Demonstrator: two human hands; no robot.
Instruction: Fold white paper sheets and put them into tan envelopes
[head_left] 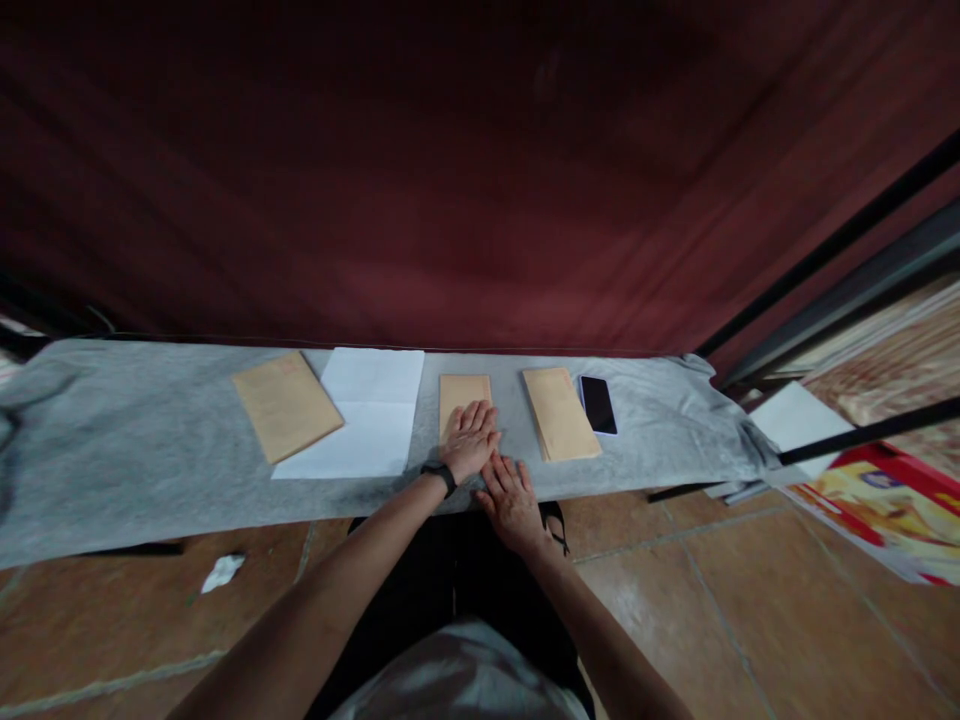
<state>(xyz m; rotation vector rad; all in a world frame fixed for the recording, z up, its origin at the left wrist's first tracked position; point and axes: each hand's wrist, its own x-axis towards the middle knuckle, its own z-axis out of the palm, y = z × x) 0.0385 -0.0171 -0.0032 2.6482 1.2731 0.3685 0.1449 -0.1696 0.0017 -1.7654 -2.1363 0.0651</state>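
Observation:
My left hand (470, 440), with a dark band at its wrist, lies flat on a small brown envelope (454, 390) at the middle of the bench, fingers a little apart. It covers the envelope's lower right part. Just below and to the right, my right hand (512, 498) rests palm down at the bench's front edge, fingers spread, its fingertips close to the left hand. To the right lie more brown envelopes (562, 415), seemingly stacked. On the left, a larger brown envelope or stack (287, 408) overlaps white paper (375, 420) with a fold line across it.
A phone (598, 405) lies right of the right-hand envelopes. Grey cloth (150, 440) covers the long bench, with a dark red curtain (450, 200) behind it. Black bars and a colourful box (892, 510) stand at the right. White scrap (223, 573) lies on the tiled floor.

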